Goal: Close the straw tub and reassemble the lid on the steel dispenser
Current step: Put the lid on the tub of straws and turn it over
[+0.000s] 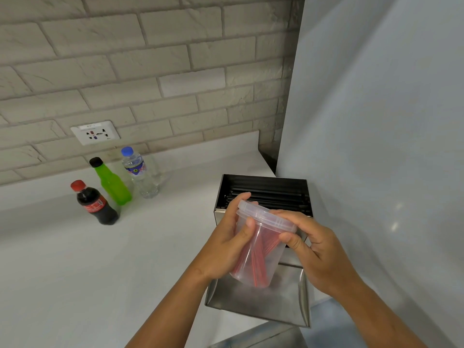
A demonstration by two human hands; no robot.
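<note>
Both hands (226,243) tilt the straw tub (258,249), lid (266,217) pointing up-right.

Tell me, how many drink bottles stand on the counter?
3, by the wall: a cola bottle at the left, a green bottle in the middle, a clear water bottle at the right. None seems hidden.

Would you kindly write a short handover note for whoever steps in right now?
Left hand: gripping the clear straw tub, which holds red straws, tilted above the steel tray.
Right hand: at the tub lid, which sits on the rim; full sealing unclear.
Steel dispenser: open on the counter, black straws inside, its lid off.
Left: confirm the tub is shut, set it down, refit the dispenser lid.
</note>
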